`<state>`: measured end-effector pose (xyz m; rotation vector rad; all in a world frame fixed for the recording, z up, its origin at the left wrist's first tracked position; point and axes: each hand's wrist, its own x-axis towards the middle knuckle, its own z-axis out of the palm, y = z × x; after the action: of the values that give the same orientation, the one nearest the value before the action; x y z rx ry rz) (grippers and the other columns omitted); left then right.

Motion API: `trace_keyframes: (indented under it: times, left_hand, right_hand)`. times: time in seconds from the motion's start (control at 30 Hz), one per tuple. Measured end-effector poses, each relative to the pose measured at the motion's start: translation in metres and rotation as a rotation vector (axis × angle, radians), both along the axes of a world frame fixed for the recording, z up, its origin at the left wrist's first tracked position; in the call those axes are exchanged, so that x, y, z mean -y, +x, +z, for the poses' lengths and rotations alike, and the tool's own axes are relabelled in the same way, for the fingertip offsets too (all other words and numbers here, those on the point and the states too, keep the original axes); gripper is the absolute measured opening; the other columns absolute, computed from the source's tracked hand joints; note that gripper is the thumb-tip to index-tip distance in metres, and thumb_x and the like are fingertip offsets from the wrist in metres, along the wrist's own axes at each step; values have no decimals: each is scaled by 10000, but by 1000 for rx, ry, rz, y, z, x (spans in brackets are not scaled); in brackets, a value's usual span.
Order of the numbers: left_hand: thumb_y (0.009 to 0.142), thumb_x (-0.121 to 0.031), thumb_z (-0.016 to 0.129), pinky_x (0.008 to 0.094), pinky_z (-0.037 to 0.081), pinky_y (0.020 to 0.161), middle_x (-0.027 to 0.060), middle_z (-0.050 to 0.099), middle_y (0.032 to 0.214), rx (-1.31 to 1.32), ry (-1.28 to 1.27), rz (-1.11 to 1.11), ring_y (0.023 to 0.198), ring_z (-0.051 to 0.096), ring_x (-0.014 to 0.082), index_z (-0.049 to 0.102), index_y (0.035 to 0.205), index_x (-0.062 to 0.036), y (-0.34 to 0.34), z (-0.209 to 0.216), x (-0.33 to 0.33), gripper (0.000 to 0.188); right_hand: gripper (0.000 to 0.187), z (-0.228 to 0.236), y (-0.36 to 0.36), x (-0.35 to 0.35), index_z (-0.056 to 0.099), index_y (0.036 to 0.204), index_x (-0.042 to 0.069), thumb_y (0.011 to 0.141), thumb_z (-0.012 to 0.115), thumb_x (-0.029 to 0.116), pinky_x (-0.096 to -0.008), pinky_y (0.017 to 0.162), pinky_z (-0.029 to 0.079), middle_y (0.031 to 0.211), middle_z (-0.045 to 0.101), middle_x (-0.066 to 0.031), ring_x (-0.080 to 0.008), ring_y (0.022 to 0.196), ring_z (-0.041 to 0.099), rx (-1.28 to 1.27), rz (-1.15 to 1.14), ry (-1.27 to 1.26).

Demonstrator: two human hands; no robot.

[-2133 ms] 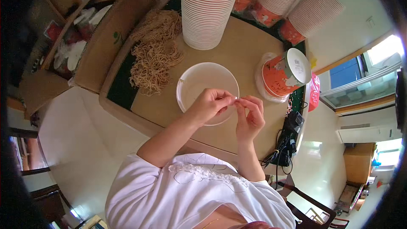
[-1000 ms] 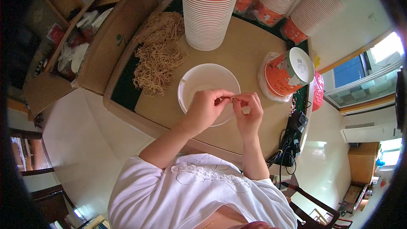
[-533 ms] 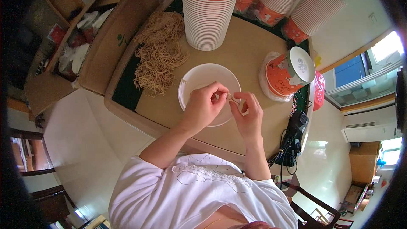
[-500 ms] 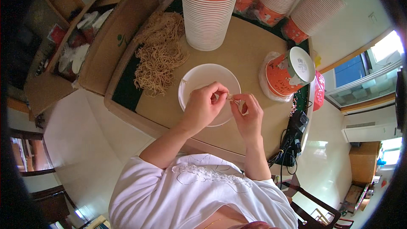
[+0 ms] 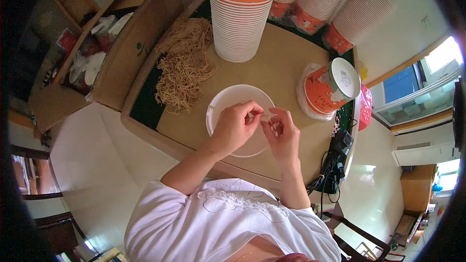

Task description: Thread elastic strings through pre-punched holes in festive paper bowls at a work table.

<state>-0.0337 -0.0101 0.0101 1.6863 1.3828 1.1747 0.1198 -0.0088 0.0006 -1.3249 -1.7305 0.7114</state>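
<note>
Over a white round bucket (image 5: 224, 98) on the table, my two hands meet with fingertips almost touching. My left hand (image 5: 234, 125) is closed in a pinch, and so is my right hand (image 5: 283, 130). Between them is a small beige piece of string (image 5: 264, 117), partly hidden by the fingers. Another thin beige bit hangs at the bucket's left rim. To the left and farther back lies a loose, tangled heap of beige string (image 5: 184, 70).
A tall stack of white and orange paper buckets (image 5: 239, 29) stands behind; more stacks (image 5: 364, 17) line the wall. At right sit an upturned orange bucket (image 5: 324, 90) and a black adapter with cables (image 5: 335, 157). An open cardboard box (image 5: 119, 60) stands left.
The white bucket has shifted toward me. My right fingers have drawn in closer around the string; both hands stay pinched over the bucket. The view has tilted slightly.
</note>
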Motion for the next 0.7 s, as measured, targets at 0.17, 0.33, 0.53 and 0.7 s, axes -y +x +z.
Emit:
trace_keyframes:
  times: [0.17,0.33,0.53,0.7]
  left_hand:
    - [849,-28,625,255,484,608,67,667,816,3,-24,2,664,606,115,629,922,-12,-2,5,2,74]
    - [820,-25,632,299,490,576,91,651,783,42,-1,9,617,617,196,611,886,-18,-1,6,3,70]
    - [847,-31,636,240,455,563,52,654,801,28,1,9,615,561,93,632,911,-19,-3,10,5,65]
    - [837,-16,635,240,454,556,52,634,819,24,16,-10,608,563,107,628,895,-19,-2,10,6,58]
  right_hand:
    - [98,7,3,4,618,904,52,821,666,70,-298,560,466,727,619,-89,-185,610,584,-10,26,-18]
    - [100,9,0,2,597,905,36,822,652,45,-290,553,464,741,613,-97,-180,598,575,-42,55,8]
    - [70,12,1,7,604,869,24,820,654,35,-283,551,462,752,608,-92,-179,610,576,0,10,23]
    - [80,14,0,9,622,886,30,815,658,33,-289,549,463,760,610,-106,-186,610,579,-1,48,16]
